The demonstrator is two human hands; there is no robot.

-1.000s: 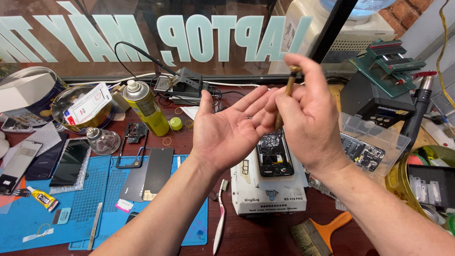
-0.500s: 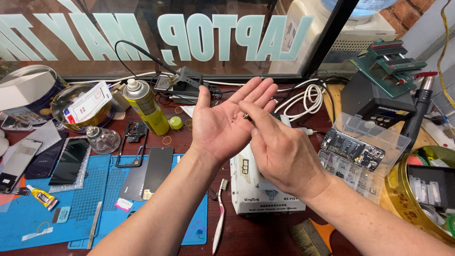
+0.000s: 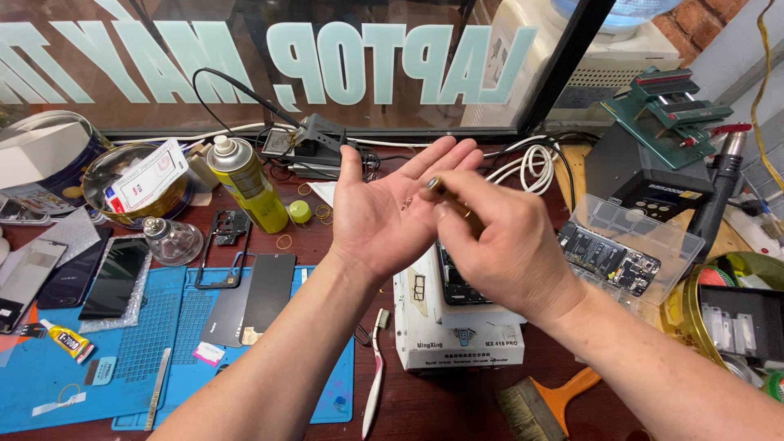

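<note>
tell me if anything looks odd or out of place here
Tiny screws lie loose in the open left hand, not in a tray; the right hand holds a thin tool over them.

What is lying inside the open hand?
A few tiny dark specks, maybe screws, lie on the palm of the left hand. The right hand, holding a thin tool over them, covers the palm's right edge.
</note>
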